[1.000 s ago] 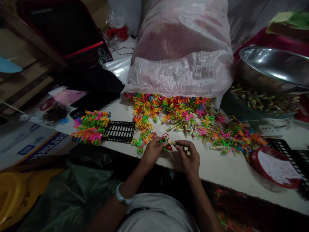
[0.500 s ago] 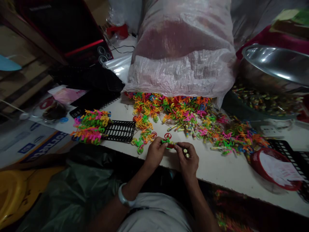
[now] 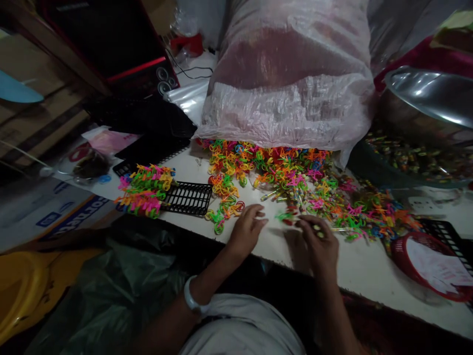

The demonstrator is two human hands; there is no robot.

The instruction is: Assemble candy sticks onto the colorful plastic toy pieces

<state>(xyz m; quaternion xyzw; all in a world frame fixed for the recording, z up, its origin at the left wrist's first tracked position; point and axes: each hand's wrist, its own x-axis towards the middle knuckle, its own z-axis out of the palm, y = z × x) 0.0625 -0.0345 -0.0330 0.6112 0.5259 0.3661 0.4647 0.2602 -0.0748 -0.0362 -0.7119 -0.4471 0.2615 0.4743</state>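
Observation:
My right hand (image 3: pixel 320 242) pinches a small green-and-red plastic toy (image 3: pixel 286 216), which is blurred by motion; its exact shape cannot be made out. Small yellowish pieces also show among the curled fingers of that hand. My left hand (image 3: pixel 247 230) is over the white tabletop (image 3: pixel 273 244) with its fingers apart and nothing in them. Beyond both hands lies a heap of bright plastic toy pieces (image 3: pixel 291 170), mixed with thin clear tubes holding coloured bits. Left of my left hand, a black slotted rack (image 3: pixel 190 198) carries rows of colourful pieces (image 3: pixel 146 190).
A large translucent sack (image 3: pixel 288 103) stands behind the heap. To the right are a red basket (image 3: pixel 406 261) with paper in it, a metal bowl (image 3: pixel 436 98) and a tub of small wrapped-looking pieces (image 3: pixel 414 160). A yellow stool (image 3: pixel 22 286) is at lower left.
My hands have come apart. The right one moved right, carrying the green-and-red toy, and the left one let go and opened. The view shifted slightly.

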